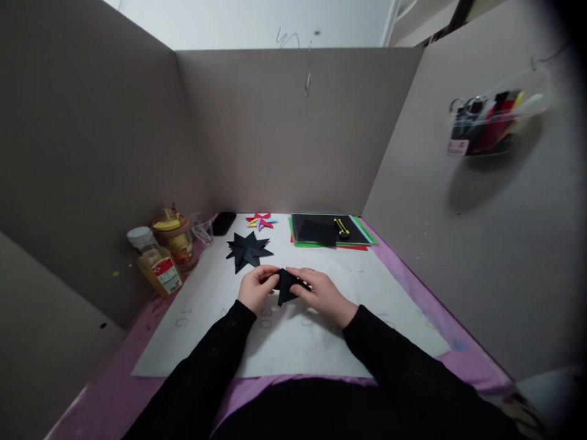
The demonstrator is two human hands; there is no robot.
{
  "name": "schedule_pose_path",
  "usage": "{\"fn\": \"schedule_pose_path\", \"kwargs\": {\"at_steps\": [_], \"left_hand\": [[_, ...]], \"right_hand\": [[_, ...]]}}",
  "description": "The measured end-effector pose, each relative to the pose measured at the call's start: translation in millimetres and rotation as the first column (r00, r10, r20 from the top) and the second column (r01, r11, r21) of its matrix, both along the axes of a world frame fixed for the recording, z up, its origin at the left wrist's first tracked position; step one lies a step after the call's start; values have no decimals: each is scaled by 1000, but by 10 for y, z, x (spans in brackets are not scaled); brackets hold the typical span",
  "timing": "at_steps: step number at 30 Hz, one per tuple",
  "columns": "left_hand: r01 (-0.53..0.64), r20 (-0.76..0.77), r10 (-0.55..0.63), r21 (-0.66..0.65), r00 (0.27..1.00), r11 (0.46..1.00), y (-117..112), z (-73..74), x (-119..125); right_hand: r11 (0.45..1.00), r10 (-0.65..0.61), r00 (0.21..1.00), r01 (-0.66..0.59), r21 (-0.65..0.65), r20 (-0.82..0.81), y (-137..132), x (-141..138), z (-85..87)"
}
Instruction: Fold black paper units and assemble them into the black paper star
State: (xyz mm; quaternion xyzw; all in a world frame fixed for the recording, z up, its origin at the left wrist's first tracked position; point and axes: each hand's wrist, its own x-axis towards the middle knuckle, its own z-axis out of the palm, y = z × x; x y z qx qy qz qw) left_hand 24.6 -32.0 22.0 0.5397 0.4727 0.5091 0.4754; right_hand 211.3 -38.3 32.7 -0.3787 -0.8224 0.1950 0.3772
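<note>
Between my two hands is a piece of folded black paper [286,287] with pointed corners, held just above the white mat. My left hand [257,288] pinches its left side between thumb and fingers. On the other side my right hand [321,292] grips it, thumb across the front and fingers along the top edge. Part of the paper is covered by my fingers. Just beyond my left hand lies a black paper star [248,249] with several points. A smaller multicoloured paper star [261,221] rests farther back.
A stack of coloured paper [316,229] with yellow-handled scissors [341,228] lies at the back right. To the left stand a bottle [158,263], a lidded cup [177,238], a clear plastic cup [202,227] and a black phone [224,223]. Grey partitions [293,128] enclose the table.
</note>
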Motion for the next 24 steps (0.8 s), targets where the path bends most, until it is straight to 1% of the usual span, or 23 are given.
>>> {"fn": "schedule_pose_path", "kwargs": {"at_steps": [2, 5, 7, 9, 12, 15, 18, 24], "left_hand": [[18, -55, -17, 19, 998, 1000, -11, 0, 10], [51, -64, -48, 46, 997, 998, -18, -14, 35], [81, -15, -81, 24, 997, 996, -15, -32, 49], [108, 56, -106, -26, 993, 994, -11, -44, 59], [120, 139, -107, -94, 985, 988, -14, -43, 72], [120, 169, -97, -132, 981, 984, -23, -29, 84], [119, 166, -96, -136, 981, 983, -29, -19, 95], [89, 85, -81, -89, 993, 992, -40, -12, 111]], "right_hand": [[997, -58, 992, 53, -48, -109, 15, -35, 8], [990, -116, 978, 100, -98, -174, 19, -79, 17], [994, -107, 978, 99, -52, -177, 10, -92, 21], [996, -74, 984, 82, 40, -162, -2, -96, 18], [990, -34, 989, 53, 127, -147, -10, -96, 5], [989, -21, 987, 44, 143, -160, -8, -98, -9], [990, -22, 985, 46, 135, -173, -8, -103, -17], [992, -45, 984, 64, 112, -170, -14, -121, -18]]}}
